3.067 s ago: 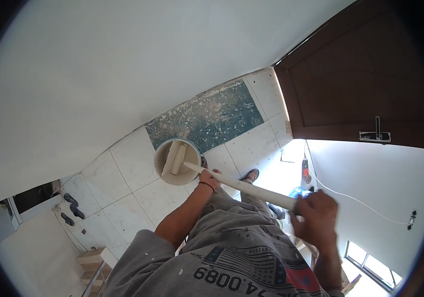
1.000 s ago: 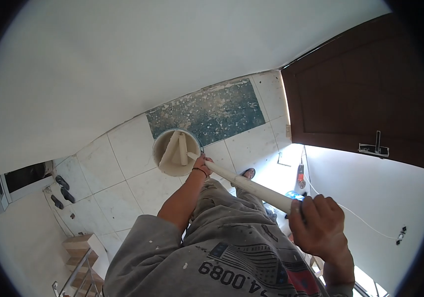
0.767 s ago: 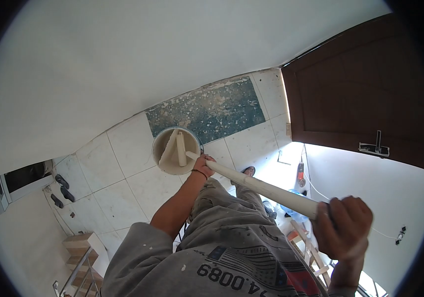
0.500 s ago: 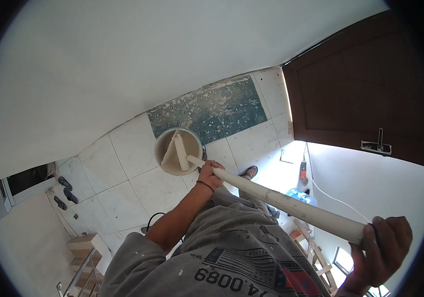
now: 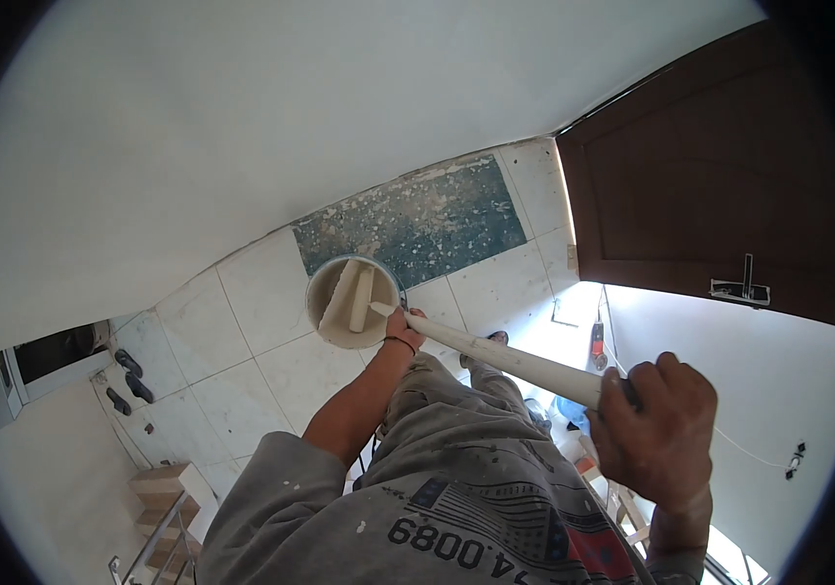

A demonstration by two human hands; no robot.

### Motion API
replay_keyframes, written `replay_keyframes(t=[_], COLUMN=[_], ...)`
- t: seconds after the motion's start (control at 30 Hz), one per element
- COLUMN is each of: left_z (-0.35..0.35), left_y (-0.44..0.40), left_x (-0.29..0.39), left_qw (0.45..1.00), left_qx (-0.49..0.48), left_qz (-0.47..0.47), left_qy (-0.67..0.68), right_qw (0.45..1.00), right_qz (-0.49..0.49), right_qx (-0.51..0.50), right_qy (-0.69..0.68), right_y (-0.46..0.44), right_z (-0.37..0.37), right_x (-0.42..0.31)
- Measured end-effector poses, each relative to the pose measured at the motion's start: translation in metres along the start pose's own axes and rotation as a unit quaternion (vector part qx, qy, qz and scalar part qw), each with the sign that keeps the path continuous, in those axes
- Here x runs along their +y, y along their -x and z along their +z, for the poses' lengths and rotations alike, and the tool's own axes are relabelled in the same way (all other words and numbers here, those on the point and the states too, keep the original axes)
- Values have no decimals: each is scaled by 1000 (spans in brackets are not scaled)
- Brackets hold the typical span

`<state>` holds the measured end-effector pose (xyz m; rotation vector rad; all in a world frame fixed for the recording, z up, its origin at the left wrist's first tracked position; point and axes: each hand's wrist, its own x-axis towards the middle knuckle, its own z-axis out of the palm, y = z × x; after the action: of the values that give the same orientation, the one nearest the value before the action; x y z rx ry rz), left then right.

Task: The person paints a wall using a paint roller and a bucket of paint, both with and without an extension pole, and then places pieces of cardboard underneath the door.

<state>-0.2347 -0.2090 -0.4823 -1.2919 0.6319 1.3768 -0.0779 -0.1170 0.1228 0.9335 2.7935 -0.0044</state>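
Note:
A paint roller (image 5: 362, 300) with a pale cover is down inside a bucket (image 5: 313, 304) of off-white paint. Its long whitish pole (image 5: 510, 361) slants across my body to the right. Near the roller end, my left hand (image 5: 404, 330) is wrapped round the pole just beside the bucket's rim. My right hand (image 5: 659, 419) is closed over the pole's far end, covering its tip. Inside the bucket, a pale board or grid with a ragged edge (image 5: 337, 295) stands beside the roller; its exact kind I cannot tell.
A paint-spotted dark green mat (image 5: 417, 214) lies along the white wall (image 5: 242, 117). At right is a brown door (image 5: 680, 166). Dark slippers (image 5: 133, 375) lie on the tiles at left, near wooden steps (image 5: 159, 478) with a metal rail. A blue water bottle (image 5: 571, 411) is partly hidden behind my arm.
My right hand has moved left and up, still holding the pole end. The pole now points more toward me, and the roller has shifted slightly right in the bucket.

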Motion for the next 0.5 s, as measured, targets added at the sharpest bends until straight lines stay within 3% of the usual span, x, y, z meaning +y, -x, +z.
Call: replay_keyframes(t=[0.13, 0.33, 0.4, 0.5], left_z=[-8, -33, -32, -18], left_y=[-6, -11, -10, 4], left_x=[15, 31, 31, 21], left_qw=[997, 982, 994, 1000], left_qx=[-55, -149, -105, -22], left_qz=[17, -40, -19, -8], left_qy=[44, 109, 40, 5], right_qw=[998, 983, 987, 971], right_qz=[25, 54, 49, 96], right_qx=[-50, -165, -148, -206], right_qy=[1, -55, -46, -73], right_y=[-20, -39, -38, -39], right_z=[18, 50, 51, 27], right_x=[-25, -63, -64, -44])
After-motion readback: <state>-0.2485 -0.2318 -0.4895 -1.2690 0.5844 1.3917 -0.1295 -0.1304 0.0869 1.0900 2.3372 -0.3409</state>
